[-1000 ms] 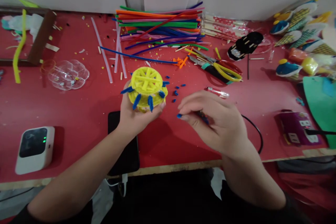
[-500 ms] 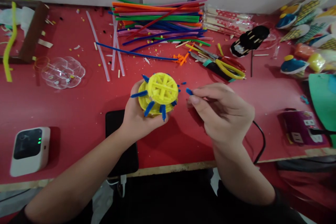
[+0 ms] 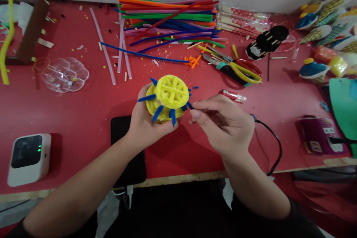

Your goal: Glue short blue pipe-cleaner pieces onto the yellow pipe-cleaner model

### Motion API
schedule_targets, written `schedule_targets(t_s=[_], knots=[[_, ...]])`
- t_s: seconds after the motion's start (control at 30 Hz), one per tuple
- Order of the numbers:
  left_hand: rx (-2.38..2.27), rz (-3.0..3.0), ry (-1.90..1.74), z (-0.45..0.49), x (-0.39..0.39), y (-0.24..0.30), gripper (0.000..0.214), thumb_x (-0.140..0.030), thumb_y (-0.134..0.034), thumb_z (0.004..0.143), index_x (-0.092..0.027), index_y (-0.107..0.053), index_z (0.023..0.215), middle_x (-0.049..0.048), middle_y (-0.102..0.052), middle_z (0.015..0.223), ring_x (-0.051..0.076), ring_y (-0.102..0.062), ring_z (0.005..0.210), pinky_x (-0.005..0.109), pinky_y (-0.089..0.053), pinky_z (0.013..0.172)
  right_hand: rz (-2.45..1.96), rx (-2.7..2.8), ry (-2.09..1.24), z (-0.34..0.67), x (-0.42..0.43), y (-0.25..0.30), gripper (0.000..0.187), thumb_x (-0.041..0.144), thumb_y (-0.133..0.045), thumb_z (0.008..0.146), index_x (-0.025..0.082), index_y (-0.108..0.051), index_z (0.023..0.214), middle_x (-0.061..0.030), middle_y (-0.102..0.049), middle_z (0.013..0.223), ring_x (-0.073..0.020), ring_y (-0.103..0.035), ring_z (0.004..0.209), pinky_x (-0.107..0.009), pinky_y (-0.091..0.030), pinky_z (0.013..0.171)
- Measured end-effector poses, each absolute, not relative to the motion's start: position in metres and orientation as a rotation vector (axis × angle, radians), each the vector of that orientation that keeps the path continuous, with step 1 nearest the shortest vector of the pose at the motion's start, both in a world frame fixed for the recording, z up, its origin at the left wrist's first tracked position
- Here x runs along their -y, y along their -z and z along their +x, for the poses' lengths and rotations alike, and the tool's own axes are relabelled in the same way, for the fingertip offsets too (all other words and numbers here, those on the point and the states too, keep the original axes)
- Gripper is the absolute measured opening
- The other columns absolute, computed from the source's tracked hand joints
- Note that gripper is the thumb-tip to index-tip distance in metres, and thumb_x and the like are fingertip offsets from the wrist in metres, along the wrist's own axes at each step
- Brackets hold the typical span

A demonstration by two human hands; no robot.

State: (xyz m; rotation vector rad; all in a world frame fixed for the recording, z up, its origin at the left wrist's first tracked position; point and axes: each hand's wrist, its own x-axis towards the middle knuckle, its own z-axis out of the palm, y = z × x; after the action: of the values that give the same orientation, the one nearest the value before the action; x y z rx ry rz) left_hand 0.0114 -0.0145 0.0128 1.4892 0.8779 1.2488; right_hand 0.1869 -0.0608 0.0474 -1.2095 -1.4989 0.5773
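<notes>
Fingers of the right hand, pinched together on a short fuzzy blue piece, had just crossed the gap to the round yellow spoked-top model, putting that piece beside its blue spikes; contact was unclear. The curled left hand cupped it above the red bench.

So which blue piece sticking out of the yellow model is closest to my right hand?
The blue piece at the yellow model's right edge: its outer end meets your right hand, and no other one reaches there.
</notes>
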Motion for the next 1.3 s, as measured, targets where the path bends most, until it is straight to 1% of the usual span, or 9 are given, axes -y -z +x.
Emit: schedule_targets(t_s=[0.17,0.23,0.37,0.5,0.67,0.83,0.97,1.13,1.3], knots=[[-0.912,1.544,-1.214,0.0104,0.0144,-0.0142,0.067,-0.023,-0.089,0.066,-0.025,-0.047,0.118,0.004,-0.073,0.104,0.024,-0.078,0.088,0.037,-0.067,0.076,-1.207,1.507,-0.579,0.1862,0.0612,-0.0462,0.013,0.016,-0.077,0.087,0.024,-0.079,0.097,0.0012,-0.07,0.079,-0.0112,-0.067,0.065,-0.025,-0.054,0.056],[-0.931,1.551,-1.214,0.0097,0.0146,-0.0137,0.071,-0.023,-0.089,0.066,-0.026,-0.046,0.122,0.0047,-0.073,0.106,0.024,-0.078,0.089,0.038,-0.067,0.077,-1.209,1.503,-0.58,0.1856,0.0608,-0.0461,0.012,0.017,-0.076,0.088,0.024,-0.079,0.097,0.0011,-0.07,0.08,-0.0108,-0.067,0.064,-0.025,-0.054,0.056],[-0.923,1.544,-1.24,0.0098,0.0147,-0.0121,0.072,-0.021,-0.09,0.066,-0.026,-0.047,0.124,0.0055,-0.073,0.108,0.025,-0.078,0.092,0.038,-0.067,0.077,-1.208,1.496,-0.594,0.1845,0.0601,-0.0457,0.011,0.017,-0.076,0.087,0.024,-0.079,0.095,0.0014,-0.071,0.079,-0.011,-0.067,0.064,-0.025,-0.054,0.055],[-0.873,1.518,-1.256,0.012,0.0142,-0.011,0.08,-0.03,-0.092,0.067,-0.028,-0.044,0.13,0.004,-0.073,0.104,0.025,-0.078,0.089,0.039,-0.067,0.076,-1.2,1.492,-0.6,0.1846,0.0609,-0.0446,0.011,0.018,-0.077,0.087,0.024,-0.079,0.096,0.0017,-0.071,0.078,-0.0113,-0.066,0.064,-0.026,-0.054,0.057],[-0.85,1.493,-1.248,0.0132,0.0133,-0.0097,0.088,-0.038,-0.096,0.062,-0.029,-0.043,0.132,0.0032,-0.073,0.103,0.025,-0.078,0.092,0.039,-0.067,0.079,-1.196,1.512,-0.552,0.1845,0.0612,-0.0438,0.011,0.019,-0.078,0.087,0.025,-0.079,0.096,0.0019,-0.069,0.076,-0.0122,-0.065,0.064,-0.028,-0.054,0.058],[-0.87,1.461,-1.24,0.0126,0.0135,-0.0096,0.087,-0.04,-0.096,0.06,-0.03,-0.045,0.13,0.0037,-0.073,0.105,0.026,-0.078,0.095,0.04,-0.067,0.081,-1.184,1.574,-0.471,0.1841,0.0598,-0.0449,0.012,0.016,-0.078,0.087,0.026,-0.079,0.095,0.0012,-0.072,0.078,-0.0126,-0.067,0.068,-0.028,-0.058,0.064],[-0.875,1.453,-1.235,0.0127,0.0143,-0.0103,0.081,-0.036,-0.092,0.065,-0.029,-0.044,0.13,0.0044,-0.073,0.106,0.025,-0.078,0.094,0.04,-0.067,0.081,-1.192,1.589,-0.46,0.1842,0.0593,-0.0453,0.012,0.016,-0.078,0.087,0.026,-0.079,0.094,0.0011,-0.073,0.078,-0.0127,-0.067,0.069,-0.028,-0.06,0.065],[-0.892,1.465,-1.229,0.013,0.014,-0.0106,0.088,-0.039,-0.094,0.063,-0.03,-0.042,0.133,0.005,-0.073,0.107,0.027,-0.077,0.093,0.044,-0.067,0.081,-1.175,1.603,-0.444,0.1844,0.0585,-0.0445,0.013,0.014,-0.078,0.086,0.025,-0.079,0.094,0.0011,-0.073,0.078,-0.012,-0.067,0.069,-0.026,-0.06,0.065],[-0.884,1.484,-1.231,0.0128,0.0132,-0.0114,0.089,-0.041,-0.095,0.062,-0.03,-0.042,0.132,0.0054,-0.071,0.106,0.028,-0.078,0.093,0.045,-0.067,0.08,-1.178,1.625,-0.42,0.1848,0.0586,-0.0448,0.013,0.014,-0.077,0.087,0.025,-0.079,0.093,0.0013,-0.073,0.078,-0.0122,-0.066,0.068,-0.026,-0.059,0.064]])
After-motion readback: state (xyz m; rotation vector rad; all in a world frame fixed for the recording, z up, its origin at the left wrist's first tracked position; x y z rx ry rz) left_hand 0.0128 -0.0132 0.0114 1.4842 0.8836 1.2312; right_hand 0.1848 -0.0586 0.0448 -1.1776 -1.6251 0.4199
